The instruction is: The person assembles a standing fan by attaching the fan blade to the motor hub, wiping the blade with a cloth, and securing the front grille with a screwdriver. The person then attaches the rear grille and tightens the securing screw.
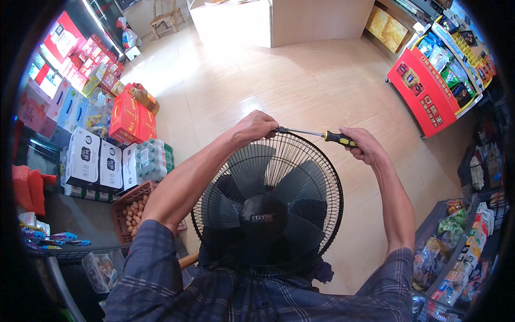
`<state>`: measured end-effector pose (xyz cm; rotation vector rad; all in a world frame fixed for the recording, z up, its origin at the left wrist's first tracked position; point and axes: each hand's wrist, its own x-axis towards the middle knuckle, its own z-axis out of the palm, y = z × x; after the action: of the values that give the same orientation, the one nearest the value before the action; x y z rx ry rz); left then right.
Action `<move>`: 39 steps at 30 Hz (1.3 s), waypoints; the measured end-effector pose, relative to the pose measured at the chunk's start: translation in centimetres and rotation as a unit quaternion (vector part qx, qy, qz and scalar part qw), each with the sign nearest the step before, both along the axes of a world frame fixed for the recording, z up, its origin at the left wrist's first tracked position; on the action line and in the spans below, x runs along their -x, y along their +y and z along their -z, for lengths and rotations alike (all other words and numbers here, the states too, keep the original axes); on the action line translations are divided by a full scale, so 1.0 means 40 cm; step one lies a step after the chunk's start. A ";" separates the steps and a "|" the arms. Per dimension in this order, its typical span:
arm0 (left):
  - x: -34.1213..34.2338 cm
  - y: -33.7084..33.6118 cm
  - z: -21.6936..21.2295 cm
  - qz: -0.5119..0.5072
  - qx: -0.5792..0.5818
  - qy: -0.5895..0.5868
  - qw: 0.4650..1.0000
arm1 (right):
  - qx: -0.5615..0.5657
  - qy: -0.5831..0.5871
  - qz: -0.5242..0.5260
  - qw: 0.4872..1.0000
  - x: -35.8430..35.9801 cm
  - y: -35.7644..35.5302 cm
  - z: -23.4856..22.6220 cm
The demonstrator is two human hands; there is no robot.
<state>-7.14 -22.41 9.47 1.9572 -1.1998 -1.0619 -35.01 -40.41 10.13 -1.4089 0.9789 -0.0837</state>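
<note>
A black fan [268, 206] with dark blades behind a round wire guard faces up in front of my body. At the far rim of its guard, my left hand [256, 126] pinches a small black clip [281, 130]. My right hand [362, 145] is wrapped around the black and yellow handle of a screwdriver [339, 139]. The shaft runs level to the left, and its tip meets the clip beside my left fingertips. I cannot make out a screw there.
White cartons [85, 158], shrink-wrapped bottles [153, 161] and a crate of eggs [119, 214] stand at the left, with red boxes [129, 118] behind. A red display stand [424, 91] is at the far right, snack shelves [450, 241] at the near right. A counter [316, 24] spans the back.
</note>
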 end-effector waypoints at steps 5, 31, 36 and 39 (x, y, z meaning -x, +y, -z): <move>-0.011 0.005 0.019 -0.008 0.015 0.008 1.000 | 0.203 -0.099 0.007 0.974 0.027 0.043 -0.005; -0.002 -0.005 0.022 -0.012 0.016 -0.011 1.000 | 0.085 -0.161 0.038 0.983 0.051 0.018 0.092; 0.006 -0.012 0.017 -0.001 0.002 -0.024 1.000 | -0.049 -0.073 0.007 0.996 0.033 -0.038 0.038; 0.007 -0.001 0.008 -0.015 -0.001 -0.027 1.000 | 0.003 -0.064 0.025 0.998 0.013 -0.010 0.011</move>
<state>-7.40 -22.45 9.14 2.0110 -1.1955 -1.0017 -35.55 -40.80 9.69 -1.3680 0.9092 -0.2116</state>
